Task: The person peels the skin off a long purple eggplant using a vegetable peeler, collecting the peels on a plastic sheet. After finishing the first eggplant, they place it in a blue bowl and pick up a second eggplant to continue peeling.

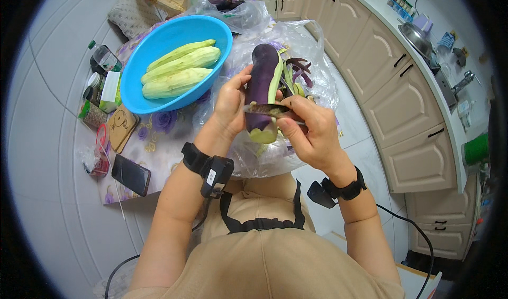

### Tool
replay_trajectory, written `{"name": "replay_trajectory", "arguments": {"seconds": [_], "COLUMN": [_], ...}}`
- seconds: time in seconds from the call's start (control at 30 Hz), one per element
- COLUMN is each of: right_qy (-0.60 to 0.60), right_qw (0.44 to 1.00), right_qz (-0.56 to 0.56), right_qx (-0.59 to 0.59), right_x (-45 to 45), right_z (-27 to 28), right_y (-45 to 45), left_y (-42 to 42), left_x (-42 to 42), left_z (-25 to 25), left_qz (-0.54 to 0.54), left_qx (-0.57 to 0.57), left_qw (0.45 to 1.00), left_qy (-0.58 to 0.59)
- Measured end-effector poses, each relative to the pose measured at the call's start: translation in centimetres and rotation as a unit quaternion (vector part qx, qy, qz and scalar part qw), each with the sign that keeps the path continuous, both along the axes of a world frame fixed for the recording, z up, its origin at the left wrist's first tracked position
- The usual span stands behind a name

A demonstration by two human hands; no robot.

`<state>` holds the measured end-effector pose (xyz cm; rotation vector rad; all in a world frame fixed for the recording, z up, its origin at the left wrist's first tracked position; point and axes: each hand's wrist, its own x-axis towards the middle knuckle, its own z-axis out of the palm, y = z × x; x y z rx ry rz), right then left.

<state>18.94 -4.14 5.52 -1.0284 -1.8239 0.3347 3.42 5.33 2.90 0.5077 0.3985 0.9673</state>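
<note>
My left hand [234,100] holds a long purple eggplant [262,74] upright over a clear plastic bag. A pale green peeled strip runs down its right side, and its lower end is cut pale. In my right hand [311,130] is a peeler [268,109], its dark-edged head lying across the lower part of the eggplant; my fingers hide much of its handle. Dark and pale peelings [299,70] lie on the clear plastic bag [238,148] behind my right hand. To the left, a blue plastic basin [133,94] holds three peeled, pale green eggplants [180,66].
A smartphone [131,175] lies near the left edge of the flowered tablecloth [162,134]. Jars [93,114], a plastic bottle [106,58] and a tissue pack [111,88] line the wall. Another bag with dark eggplants [226,3] sits at the back. Kitchen cabinets [397,100] stand on the right.
</note>
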Motion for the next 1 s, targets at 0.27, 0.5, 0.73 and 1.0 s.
{"name": "replay_trajectory", "arguments": {"seconds": [0.27,0.5,0.73,1.0], "right_qy": [0.001,-0.004,-0.042,-0.077], "right_qw": [1.0,1.0,0.999,0.994], "right_qz": [-0.01,-0.026,-0.018,-0.078], "right_qx": [-0.009,-0.004,0.024,0.004], "right_x": [-0.2,-0.1,-0.3,-0.4], "right_z": [-0.1,-0.1,-0.2,-1.1], "right_y": [-0.5,-0.5,-0.3,0.8], "left_y": [2.4,2.1,2.4,0.4], "left_x": [-1.6,-1.3,-1.7,-0.5], "left_z": [-2.3,-1.8,-2.4,-1.4], "left_qz": [-0.088,-0.094,-0.102,0.035], "left_qx": [0.017,-0.053,-0.009,0.042], "left_qw": [0.996,0.993,0.995,0.993], "left_qy": [-0.023,-0.038,-0.001,0.108]}}
